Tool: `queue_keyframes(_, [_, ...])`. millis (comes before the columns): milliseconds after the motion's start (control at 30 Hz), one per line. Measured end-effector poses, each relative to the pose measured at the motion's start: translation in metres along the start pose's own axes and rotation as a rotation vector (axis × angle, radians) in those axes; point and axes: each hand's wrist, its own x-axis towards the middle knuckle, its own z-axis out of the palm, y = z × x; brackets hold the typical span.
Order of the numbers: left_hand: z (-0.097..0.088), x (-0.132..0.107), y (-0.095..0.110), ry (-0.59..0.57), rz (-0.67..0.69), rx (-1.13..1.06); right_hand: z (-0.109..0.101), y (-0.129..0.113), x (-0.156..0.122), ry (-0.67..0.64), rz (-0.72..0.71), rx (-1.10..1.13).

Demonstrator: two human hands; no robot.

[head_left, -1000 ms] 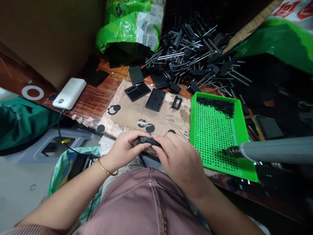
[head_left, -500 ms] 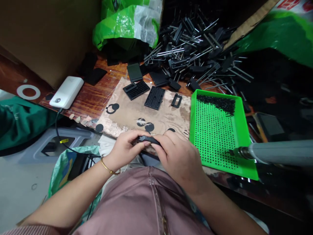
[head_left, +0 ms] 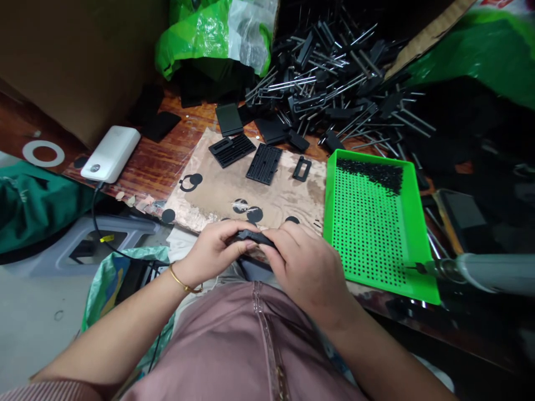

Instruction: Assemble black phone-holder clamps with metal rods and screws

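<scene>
Between my two hands is a small black plastic part (head_left: 253,237), held at the near edge of the cardboard sheet. My left hand (head_left: 217,245) pinches its left end with thumb and fingers. At the other end my right hand (head_left: 307,264) is closed on it, the fingers covering much of the part. Beyond the hands, a ribbed black plate (head_left: 264,164) lies on the cardboard (head_left: 217,195), beside a second ribbed plate (head_left: 232,149) with a small loop-shaped piece on it. A black slotted frame (head_left: 301,169) rests to their right.
A green perforated tray (head_left: 363,234) with small black pieces, probably screws, stands at right. A grey cylindrical tool (head_left: 493,273) reaches over its near corner. Black parts with metal rods (head_left: 309,89) are heaped behind. A white power bank (head_left: 112,155) with a cable sits at left.
The grey tool has shifted slightly right over the tray. Both hands keep nearly the same hold on the black plastic part; the whole view has moved a little.
</scene>
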Motion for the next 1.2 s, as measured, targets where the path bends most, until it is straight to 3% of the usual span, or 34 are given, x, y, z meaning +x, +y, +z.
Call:
queue_keyframes(233, [0.004, 0.003, 0.007, 0.011, -0.048, -0.019, -0.003, 0.002, 0.002, -0.043, 0.018, 0.028])
queue_keyframes(333, [0.006, 0.008, 0.009, 0.047, -0.155, -0.112, -0.008, 0.007, 0.002, -0.075, 0.086, 0.117])
queue_keyframes(433, [0.005, 0.012, 0.010, 0.098, -0.311, -0.407, -0.010, 0.016, 0.000, -0.131, 0.232, 0.327])
queue_keyframes(533, [0.003, 0.010, 0.010, 0.131, -0.422, -0.778, -0.007, 0.022, -0.003, -0.163, 0.479, 0.696])
queue_keyframes(633, [0.003, 0.004, 0.015, 0.039, -0.566, -1.000, -0.003, 0.022, -0.003, -0.103, 0.710, 1.019])
queue_keyframes(700, [0.006, 0.002, 0.020, -0.041, -0.619, -1.080, -0.001, 0.019, -0.002, -0.049, 0.781, 1.163])
queue_keyframes(967, [0.027, 0.008, 0.033, 0.089, -0.535, -1.160, 0.014, 0.001, -0.007, -0.090, 0.792, 1.514])
queue_keyframes(1200, [0.027, 0.006, 0.034, 0.128, -0.574, -1.164, 0.017, -0.004, -0.009, -0.090, 0.782, 1.490])
